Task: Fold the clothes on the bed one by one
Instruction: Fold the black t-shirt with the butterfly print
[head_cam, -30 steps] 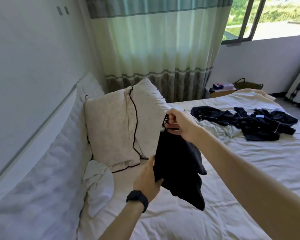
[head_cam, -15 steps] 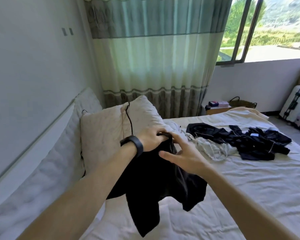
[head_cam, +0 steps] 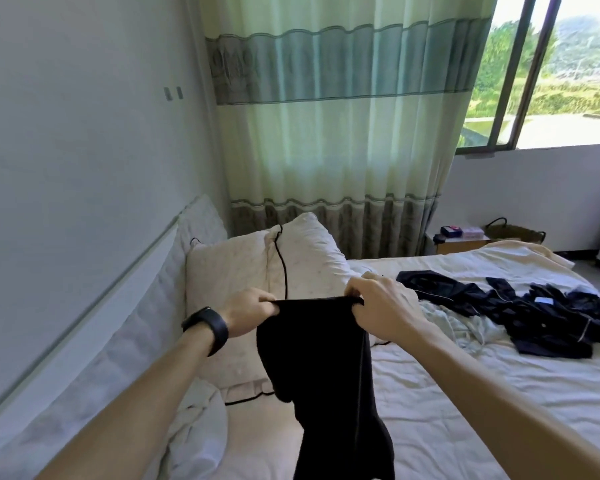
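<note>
Garment: black garment [head_cam: 326, 368] is held up by its top edge, long axis vertical, hanging down over the bed [head_cam: 465, 403]
Grip: the edge is pinched at its corners by left hand [head_cam: 248, 311] and right hand [head_cam: 381, 308]

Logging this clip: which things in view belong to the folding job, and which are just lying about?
Job: black garment, gripped at its top edge by left hand and right hand; dark clothes heap; pale green garment; bed.
Lying about: pillows; curtain; bedside table; basket.

Black garment [head_cam: 321, 362], perhaps navy clothes [head_cam: 548, 329]
</note>
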Motion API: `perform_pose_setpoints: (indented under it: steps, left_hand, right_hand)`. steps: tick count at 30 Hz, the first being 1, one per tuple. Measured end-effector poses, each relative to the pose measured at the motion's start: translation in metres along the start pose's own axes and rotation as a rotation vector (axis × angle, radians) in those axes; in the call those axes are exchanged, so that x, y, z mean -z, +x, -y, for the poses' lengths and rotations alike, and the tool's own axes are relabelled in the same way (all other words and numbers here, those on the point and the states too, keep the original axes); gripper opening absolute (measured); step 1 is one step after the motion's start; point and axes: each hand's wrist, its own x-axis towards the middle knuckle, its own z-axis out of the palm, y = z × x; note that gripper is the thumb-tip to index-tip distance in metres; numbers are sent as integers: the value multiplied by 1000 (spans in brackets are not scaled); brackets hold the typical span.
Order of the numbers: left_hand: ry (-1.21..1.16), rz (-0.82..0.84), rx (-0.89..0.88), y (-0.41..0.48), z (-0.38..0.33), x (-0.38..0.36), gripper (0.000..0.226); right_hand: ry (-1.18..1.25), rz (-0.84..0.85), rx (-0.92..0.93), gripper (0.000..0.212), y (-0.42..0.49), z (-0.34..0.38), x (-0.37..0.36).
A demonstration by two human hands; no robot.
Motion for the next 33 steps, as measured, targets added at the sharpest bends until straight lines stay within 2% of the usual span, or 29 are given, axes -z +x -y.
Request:
perform_pose_setpoints:
  steps: [2, 4, 6, 7, 8, 11, 13, 16, 19, 22, 24, 25, 27, 29, 31, 33]
  left_hand:
    - [-68, -42, 24, -1, 8, 14, 32]
    - [-60, -63, 65, -7, 18, 31, 33]
    - [-2, -61, 124, -13, 38, 45, 24]
    - [27, -45, 149, -15, 45, 49, 30]
    - [44, -15, 161, -15, 52, 50, 36]
    - [-37, 55, 172, -13, 52, 46, 21]
    - [-68, 117, 190, -17, 43, 49, 24]
    - [-101, 164, 215, -23, 45, 57, 43]
    - [-125, 167, 198, -31, 46, 65, 64]
    - [-148, 246, 176, -44, 49, 75, 42]
    - [-155, 309, 176, -55, 55, 81, 35]
    - [-152, 327, 181, -62, 59, 82, 33]
    - [-153, 317, 178, -73, 70, 80, 25]
    - [-229, 304, 156, -83, 84, 74, 22]
    - [-337, 293, 143, -92, 100, 65, 27]
    - [-390, 291, 155, -95, 116, 56, 44]
  right_hand:
    - [-116, 200, -76, 30, 2, -10, -11]
    - [-128, 453, -218, 37, -1, -28, -15]
    - [34, 614, -347, 33, -6, -46, -8]
    - [124, 638, -391, 29, -9, -50, -2]
    - [192, 627, -421, 26, -10, -54, 4]
    - [321, 589, -435, 19, -5, -56, 16]
    - [372, 551, -403, 17, -7, -58, 15]
    - [442, 415, -330, 48, -18, -65, 5]
    - [494, 377, -303, 52, -29, -68, 0]
    - [500, 385, -298, 69, -35, -65, 7]
    - [447, 380, -278, 81, -40, -68, 11]
    - [406, 391, -266, 75, -44, -70, 13]
    - [331, 460, -234, 50, -54, -73, 19]
    - [346, 478, -226, 34, -67, -78, 20]
    - [348, 394, -256, 23, -80, -82, 18]
    - [298, 274, -312, 21, -92, -82, 10]
